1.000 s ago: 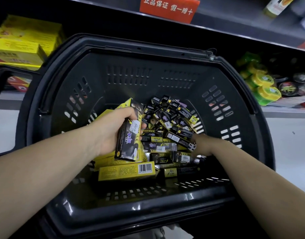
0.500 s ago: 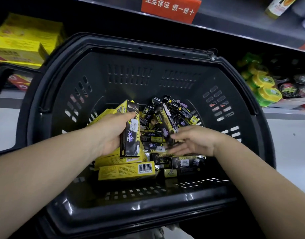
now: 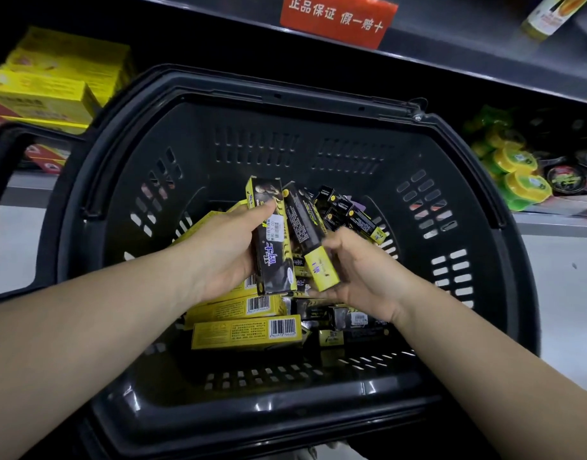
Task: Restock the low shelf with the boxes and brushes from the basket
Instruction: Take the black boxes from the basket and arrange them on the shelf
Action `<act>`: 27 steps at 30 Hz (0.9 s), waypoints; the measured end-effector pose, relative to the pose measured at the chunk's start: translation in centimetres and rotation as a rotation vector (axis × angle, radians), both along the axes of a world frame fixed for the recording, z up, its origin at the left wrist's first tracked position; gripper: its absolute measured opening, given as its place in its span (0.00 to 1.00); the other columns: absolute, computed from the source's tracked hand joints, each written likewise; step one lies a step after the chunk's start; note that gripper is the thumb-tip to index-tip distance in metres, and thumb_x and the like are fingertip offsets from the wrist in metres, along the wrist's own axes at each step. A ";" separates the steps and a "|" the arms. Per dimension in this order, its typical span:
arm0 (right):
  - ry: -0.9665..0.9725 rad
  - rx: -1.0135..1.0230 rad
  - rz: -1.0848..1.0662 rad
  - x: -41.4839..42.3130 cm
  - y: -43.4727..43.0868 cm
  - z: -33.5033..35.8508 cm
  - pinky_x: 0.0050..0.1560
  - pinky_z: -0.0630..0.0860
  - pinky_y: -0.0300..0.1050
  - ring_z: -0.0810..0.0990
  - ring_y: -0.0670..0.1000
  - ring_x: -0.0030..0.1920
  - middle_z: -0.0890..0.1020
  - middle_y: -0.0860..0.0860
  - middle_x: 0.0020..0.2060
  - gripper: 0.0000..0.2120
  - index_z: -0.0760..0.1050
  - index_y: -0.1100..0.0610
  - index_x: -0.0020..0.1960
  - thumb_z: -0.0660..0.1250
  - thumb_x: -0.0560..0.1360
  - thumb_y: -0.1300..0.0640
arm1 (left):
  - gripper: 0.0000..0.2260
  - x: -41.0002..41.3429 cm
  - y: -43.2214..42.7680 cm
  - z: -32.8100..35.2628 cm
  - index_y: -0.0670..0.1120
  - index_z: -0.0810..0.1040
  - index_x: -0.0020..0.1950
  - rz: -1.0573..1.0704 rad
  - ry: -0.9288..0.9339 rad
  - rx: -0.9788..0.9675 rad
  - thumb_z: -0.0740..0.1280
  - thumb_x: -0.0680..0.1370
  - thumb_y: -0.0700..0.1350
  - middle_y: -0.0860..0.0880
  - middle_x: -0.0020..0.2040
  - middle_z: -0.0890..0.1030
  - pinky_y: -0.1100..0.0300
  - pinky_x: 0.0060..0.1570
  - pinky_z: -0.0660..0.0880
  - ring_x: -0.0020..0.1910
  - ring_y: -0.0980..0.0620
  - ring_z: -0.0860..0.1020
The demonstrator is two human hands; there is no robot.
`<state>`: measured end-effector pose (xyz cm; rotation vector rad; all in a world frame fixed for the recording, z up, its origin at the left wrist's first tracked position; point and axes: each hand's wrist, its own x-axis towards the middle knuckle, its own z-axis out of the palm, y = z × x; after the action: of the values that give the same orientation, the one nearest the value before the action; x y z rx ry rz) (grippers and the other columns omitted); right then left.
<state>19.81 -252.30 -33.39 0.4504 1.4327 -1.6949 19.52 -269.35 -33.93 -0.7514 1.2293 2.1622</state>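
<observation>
A black plastic basket (image 3: 468, 327) fills the view, with a heap of small black-and-yellow boxes (image 3: 361, 217) and flat yellow boxes (image 3: 245, 333) at its bottom. My left hand (image 3: 225, 257) grips an upright black-and-yellow box (image 3: 272, 247) with a price sticker, above the heap. My right hand (image 3: 361, 273) holds a second black box with a yellow end (image 3: 308, 234), tilted against the first one. No brushes show among the goods.
Behind the basket runs a dark shelf with yellow cartons (image 3: 46, 91) at the left and green-lidded round tubs (image 3: 514, 174) at the right. A red sign (image 3: 338, 18) hangs on the shelf edge above. Pale floor lies on both sides.
My right hand has lifted a black box with a yellow end out of the heap and brought it up beside the box in my left hand, which has risen slightly.
</observation>
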 end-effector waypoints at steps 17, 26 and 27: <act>0.012 -0.171 -0.200 0.0 -0.3 -0.1 0.40 0.80 0.45 0.80 0.50 0.33 0.83 0.56 0.40 0.18 0.77 0.59 0.55 0.64 0.74 0.47 | 0.16 -0.1 -0.3 0.0 0.44 0.77 0.61 -0.015 -0.032 -0.014 0.57 0.81 0.51 0.45 0.45 0.84 0.55 0.36 0.80 0.39 0.50 0.83; 0.212 0.016 -0.083 0.7 -1.3 -0.4 0.58 0.77 0.51 0.82 0.50 0.50 0.84 0.51 0.49 0.09 0.77 0.52 0.55 0.60 0.79 0.57 | 0.24 0.0 -0.2 0.3 0.49 0.77 0.61 -0.122 -0.025 0.062 0.50 0.80 0.62 0.45 0.54 0.83 0.52 0.46 0.76 0.53 0.47 0.82; 0.229 0.034 -0.054 0.8 -1.4 -0.5 0.59 0.76 0.53 0.82 0.51 0.51 0.84 0.51 0.50 0.09 0.77 0.51 0.55 0.59 0.79 0.57 | 0.25 -0.1 -0.2 0.3 0.49 0.77 0.61 -0.129 -0.026 0.067 0.49 0.79 0.63 0.44 0.54 0.83 0.52 0.45 0.76 0.53 0.47 0.82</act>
<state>20.56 -253.66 -33.85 0.3238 1.6274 -1.8139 19.46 -269.52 -33.63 -0.6522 1.1533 2.0716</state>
